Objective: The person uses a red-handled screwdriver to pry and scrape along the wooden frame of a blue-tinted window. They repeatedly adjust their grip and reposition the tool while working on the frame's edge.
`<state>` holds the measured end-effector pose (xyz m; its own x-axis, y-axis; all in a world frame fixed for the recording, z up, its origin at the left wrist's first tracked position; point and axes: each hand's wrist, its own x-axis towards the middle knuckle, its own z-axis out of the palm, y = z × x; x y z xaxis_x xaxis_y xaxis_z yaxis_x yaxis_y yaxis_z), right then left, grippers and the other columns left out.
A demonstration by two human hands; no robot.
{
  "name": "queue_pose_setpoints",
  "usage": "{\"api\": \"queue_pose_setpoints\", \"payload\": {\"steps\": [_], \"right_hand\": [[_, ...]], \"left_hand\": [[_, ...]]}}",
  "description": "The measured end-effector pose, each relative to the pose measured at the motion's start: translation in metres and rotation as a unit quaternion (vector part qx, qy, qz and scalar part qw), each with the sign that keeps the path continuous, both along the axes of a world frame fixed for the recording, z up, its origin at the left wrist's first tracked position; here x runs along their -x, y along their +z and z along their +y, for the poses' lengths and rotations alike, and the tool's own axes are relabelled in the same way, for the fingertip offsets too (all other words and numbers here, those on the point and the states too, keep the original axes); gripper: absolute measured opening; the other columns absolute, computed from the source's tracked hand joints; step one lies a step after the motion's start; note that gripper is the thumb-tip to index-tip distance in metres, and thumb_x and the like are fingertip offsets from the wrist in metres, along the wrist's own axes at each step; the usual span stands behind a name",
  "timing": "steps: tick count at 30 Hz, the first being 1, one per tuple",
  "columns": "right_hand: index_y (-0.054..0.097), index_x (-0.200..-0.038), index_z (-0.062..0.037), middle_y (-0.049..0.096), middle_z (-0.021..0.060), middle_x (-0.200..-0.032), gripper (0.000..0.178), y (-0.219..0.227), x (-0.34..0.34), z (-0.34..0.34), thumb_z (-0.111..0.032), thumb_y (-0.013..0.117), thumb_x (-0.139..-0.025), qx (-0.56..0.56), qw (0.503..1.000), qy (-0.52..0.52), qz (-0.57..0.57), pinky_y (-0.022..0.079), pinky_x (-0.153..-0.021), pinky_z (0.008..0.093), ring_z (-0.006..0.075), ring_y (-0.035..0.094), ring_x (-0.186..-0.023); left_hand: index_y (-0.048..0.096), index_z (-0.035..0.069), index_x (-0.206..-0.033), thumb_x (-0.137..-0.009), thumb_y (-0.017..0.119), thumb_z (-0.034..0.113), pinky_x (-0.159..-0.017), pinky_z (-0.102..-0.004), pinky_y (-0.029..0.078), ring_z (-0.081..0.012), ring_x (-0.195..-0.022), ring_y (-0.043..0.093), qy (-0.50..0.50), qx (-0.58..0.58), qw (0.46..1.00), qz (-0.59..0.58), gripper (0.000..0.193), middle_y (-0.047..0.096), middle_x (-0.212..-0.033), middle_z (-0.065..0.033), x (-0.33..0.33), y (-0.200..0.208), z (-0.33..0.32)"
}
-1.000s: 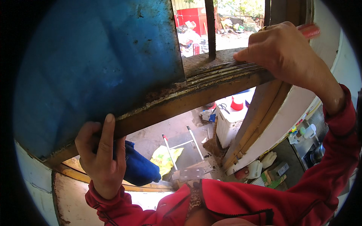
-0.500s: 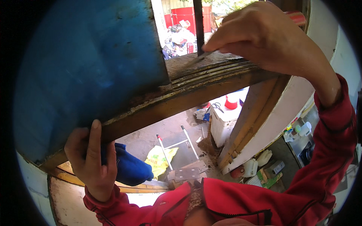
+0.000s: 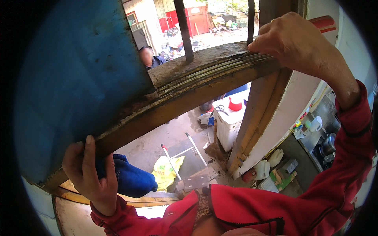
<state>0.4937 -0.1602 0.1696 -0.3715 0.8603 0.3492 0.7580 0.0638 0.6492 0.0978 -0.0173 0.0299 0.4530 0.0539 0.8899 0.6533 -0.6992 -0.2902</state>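
Observation:
My right hand [image 3: 297, 45] is closed around a red-handled tool [image 3: 326, 24]. The handle sticks out behind the hand; its dark tip meets the grooved ledge of the wooden window rail [image 3: 189, 98], beside an upright bar. At the lower left, my left hand [image 3: 89, 173] grips the same rail, its index finger laid up along the edge. The blue panel [image 3: 78, 70] stands on the rail above that hand. Dark blue fabric [image 3: 134, 177] bulges out just beside the left fingers; part of it is hidden behind them.
Dark upright bars [image 3: 183, 31] cross the opening. Outside is a person [image 3: 149, 59]. Below are a white ladder-like frame [image 3: 181, 153], a yellow bag [image 3: 167, 169], and a white cabinet [image 3: 228, 126] with scissors [image 3: 221, 110] and a red item on top. Jugs [image 3: 262, 170] stand at the right.
My right hand has moved right along the rail with the tool, whose shaft showed in front of it before. The view has shifted, revealing a person outside. My left hand keeps its hold.

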Motion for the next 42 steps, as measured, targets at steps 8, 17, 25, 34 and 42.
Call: {"api": "queue_pose_setpoints", "payload": {"steps": [8,17,25,34,42], "right_hand": [[0.079,-0.101,-0.0079,0.075,0.0093,-0.090,0.018,-0.013,0.010,0.016,-0.007,0.075,-0.083,-0.008,0.991,0.113,0.066,0.057,-0.073,0.0399,0.0291,0.073,-0.081],[0.078,-0.101,-0.0112,0.075,0.0072,-0.093,0.021,-0.006,-0.026,-0.014,-0.004,0.075,-0.082,-0.006,0.991,-0.099,-0.085,0.059,-0.074,0.0382,0.0286,0.073,-0.081],[0.078,-0.105,-0.0077,0.075,0.0110,-0.094,0.018,-0.017,-0.032,-0.021,-0.009,0.073,-0.087,-0.045,0.995,-0.025,0.089,0.058,-0.075,0.0393,0.0304,0.072,-0.082],[0.078,-0.106,-0.0061,0.077,0.0103,-0.099,0.016,-0.019,-0.051,-0.069,-0.008,0.071,-0.091,-0.164,0.982,-0.057,0.074,0.059,-0.076,0.0388,0.0297,0.074,-0.084],[0.077,-0.102,-0.0050,0.076,0.0121,-0.094,0.013,-0.024,-0.034,-0.045,-0.011,0.072,-0.091,-0.097,0.988,0.003,0.120,0.058,-0.071,0.0390,0.0295,0.073,-0.081]], "left_hand": [[0.068,0.008,-0.133,-0.086,0.082,0.012,-0.093,-0.0403,0.055,-0.0322,-0.113,0.061,0.007,-0.001,1.000,-0.002,0.049,0.056,-0.127,-0.0156,0.001,0.000,0.005],[0.068,0.009,-0.134,-0.086,0.081,0.013,-0.095,-0.0413,0.054,-0.0323,-0.114,0.062,0.009,0.018,1.000,-0.005,0.050,0.059,-0.128,-0.0155,0.003,-0.005,0.000],[0.069,0.010,-0.133,-0.084,0.083,0.010,-0.093,-0.0384,0.056,-0.0303,-0.113,0.061,0.008,0.005,1.000,-0.018,0.051,0.057,-0.125,-0.0138,0.003,-0.004,0.003],[0.069,0.009,-0.132,-0.087,0.081,0.012,-0.093,-0.0395,0.056,-0.0315,-0.113,0.061,0.024,0.002,1.000,-0.008,0.047,0.058,-0.126,-0.0148,0.004,-0.004,0.005],[0.069,0.008,-0.132,-0.089,0.079,0.013,-0.095,-0.0400,0.056,-0.0323,-0.114,0.061,0.035,-0.013,0.999,-0.017,0.044,0.059,-0.127,-0.0155,0.003,-0.010,0.006]]}}
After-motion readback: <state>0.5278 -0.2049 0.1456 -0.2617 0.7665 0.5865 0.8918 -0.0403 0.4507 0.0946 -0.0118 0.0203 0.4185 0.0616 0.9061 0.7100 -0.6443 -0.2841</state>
